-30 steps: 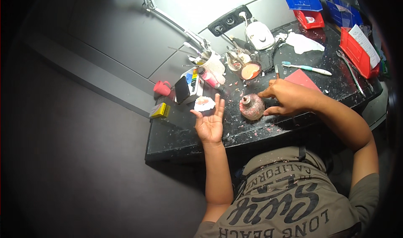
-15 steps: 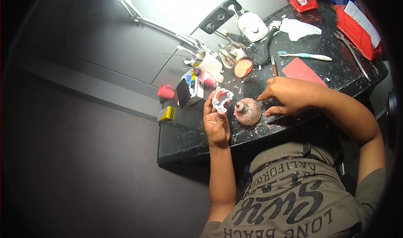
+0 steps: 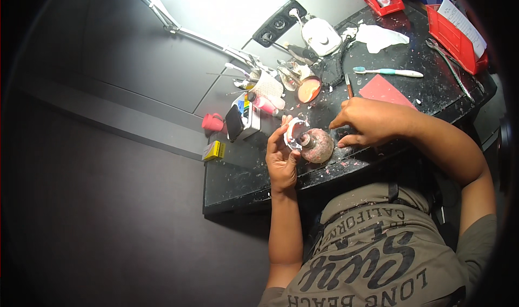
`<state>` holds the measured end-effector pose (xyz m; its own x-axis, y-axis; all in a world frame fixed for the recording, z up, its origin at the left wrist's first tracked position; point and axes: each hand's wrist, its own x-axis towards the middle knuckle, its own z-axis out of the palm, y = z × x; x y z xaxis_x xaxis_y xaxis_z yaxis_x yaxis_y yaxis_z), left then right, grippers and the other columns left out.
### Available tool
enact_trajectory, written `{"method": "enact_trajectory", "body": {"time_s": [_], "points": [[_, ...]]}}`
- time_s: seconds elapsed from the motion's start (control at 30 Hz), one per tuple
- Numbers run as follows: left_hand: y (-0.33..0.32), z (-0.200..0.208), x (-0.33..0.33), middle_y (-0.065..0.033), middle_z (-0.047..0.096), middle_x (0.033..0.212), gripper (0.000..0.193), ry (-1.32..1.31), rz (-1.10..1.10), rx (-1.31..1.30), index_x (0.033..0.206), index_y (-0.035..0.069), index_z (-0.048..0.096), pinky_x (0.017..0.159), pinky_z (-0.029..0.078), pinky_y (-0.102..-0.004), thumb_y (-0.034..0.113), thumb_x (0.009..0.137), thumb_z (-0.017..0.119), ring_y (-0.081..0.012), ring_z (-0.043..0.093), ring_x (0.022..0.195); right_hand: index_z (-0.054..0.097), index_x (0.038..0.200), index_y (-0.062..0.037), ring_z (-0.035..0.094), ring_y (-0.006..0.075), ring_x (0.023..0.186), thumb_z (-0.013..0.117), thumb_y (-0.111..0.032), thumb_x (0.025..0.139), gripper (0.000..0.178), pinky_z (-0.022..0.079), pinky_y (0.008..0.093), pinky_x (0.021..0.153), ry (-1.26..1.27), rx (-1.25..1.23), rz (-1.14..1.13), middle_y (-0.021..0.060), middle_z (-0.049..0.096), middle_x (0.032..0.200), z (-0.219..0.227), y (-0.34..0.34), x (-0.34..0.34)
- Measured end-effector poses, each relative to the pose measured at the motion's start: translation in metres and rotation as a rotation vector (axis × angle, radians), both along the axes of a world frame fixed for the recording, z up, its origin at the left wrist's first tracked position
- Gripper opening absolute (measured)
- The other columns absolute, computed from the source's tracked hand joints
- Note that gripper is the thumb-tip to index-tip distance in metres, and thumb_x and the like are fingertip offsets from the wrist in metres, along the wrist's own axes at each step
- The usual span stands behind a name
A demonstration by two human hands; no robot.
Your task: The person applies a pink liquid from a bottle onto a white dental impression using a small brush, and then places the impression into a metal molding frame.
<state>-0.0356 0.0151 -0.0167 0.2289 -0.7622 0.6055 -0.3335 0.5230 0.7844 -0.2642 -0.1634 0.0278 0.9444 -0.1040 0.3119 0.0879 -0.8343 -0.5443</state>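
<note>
My left hand (image 3: 281, 165) grips a horseshoe-shaped dental cast (image 3: 292, 136), white with some pink on it, between thumb and fingers. It is held tilted right beside the neck of a round spirit burner (image 3: 319, 148), whose glass is coated with pink crumbs. Whether the cast touches the neck I cannot tell. On the burner's other side, my right hand (image 3: 373, 122) is open, with thumb and index finger apart and nothing visible between them. Just beyond it lie a wax knife (image 3: 350, 86) with a brown handle and a pink wax sheet (image 3: 386, 91), partly covered by the hand.
A toothbrush (image 3: 392, 72), white cloth (image 3: 381, 38) and metal pliers (image 3: 451, 69) lie farther back, near red bins (image 3: 457, 39). A round tin of pink wax (image 3: 309, 89), a tool holder (image 3: 267, 85) and a pink bottle (image 3: 262, 102) stand behind my left hand. Crumbs litter the black bench (image 3: 238, 182).
My left hand has shifted slightly right and turned the cast, bringing it against or close to the burner's neck. My right hand keeps nearly the same pose.
</note>
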Motion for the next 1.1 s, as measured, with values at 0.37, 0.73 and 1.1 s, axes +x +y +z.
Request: {"method": "enact_trajectory", "body": {"time_s": [0.37, 0.73, 1.1], "points": [[0.001, 0.002, -0.007, -0.0251, 0.044, 0.155, 0.072, -0.045, 0.023, 0.023, 0.144, 0.000, 0.047, 0.123, 0.026, -0.0441, 0.031, 0.088, 0.082, -0.0316, 0.038, 0.148, 0.071, 0.119, 0.0013, 0.065, 0.0394, 0.096, 0.079, -0.028, 0.087, 0.044, 0.051, 0.0456, 0.088, -0.012, 0.014, 0.000, 0.0246, 0.069, 0.095, -0.008, -0.004, 0.003], [0.005, -0.002, -0.007, -0.0258, 0.042, 0.156, 0.072, -0.027, 0.045, -0.006, 0.143, 0.000, 0.047, 0.124, 0.026, -0.0451, 0.029, 0.087, 0.083, -0.0323, 0.037, 0.149, 0.071, 0.118, 0.0015, 0.066, 0.0406, 0.094, 0.079, -0.029, 0.087, 0.045, 0.052, 0.0462, 0.088, -0.017, 0.018, -0.005, 0.0250, 0.069, 0.095, -0.007, -0.005, 0.002], [0.011, 0.003, -0.004, -0.0174, 0.050, 0.149, 0.063, 0.232, 0.068, -0.151, 0.144, 0.003, 0.045, 0.117, 0.039, -0.0550, 0.032, 0.095, 0.073, -0.0301, 0.049, 0.139, 0.072, 0.114, 0.0038, 0.068, 0.0407, 0.094, 0.079, -0.026, 0.086, 0.041, 0.053, 0.0451, 0.086, 0.021, 0.038, -0.022, 0.0262, 0.070, 0.095, 0.000, -0.002, -0.002]]}}
